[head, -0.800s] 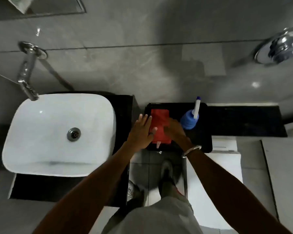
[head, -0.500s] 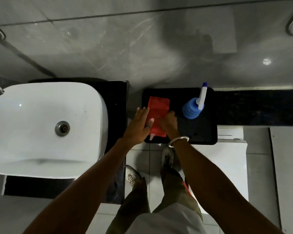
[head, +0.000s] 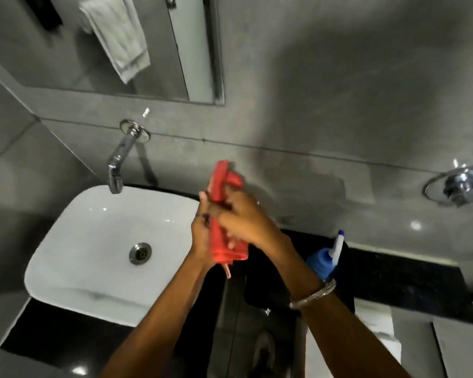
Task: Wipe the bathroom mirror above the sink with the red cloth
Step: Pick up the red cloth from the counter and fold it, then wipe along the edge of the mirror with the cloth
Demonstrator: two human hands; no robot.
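Taking the sink (head: 74, 241) as landmark: the mirror (head: 93, 42) hangs on the wall above it, reflecting a pale towel, untouched by the cloth. Just right of the basin's right rim, both hands hold the red cloth (head: 224, 214) upright in the air — the left hand (head: 201, 233) curled around its near edge, the right hand (head: 243, 219) clamped over its front, probably to square up the fold before wiping. Farther right stands a blue spray bottle (head: 322, 260). The way up from cloth to mirror looks open — only the tap (head: 119, 159) juts out.
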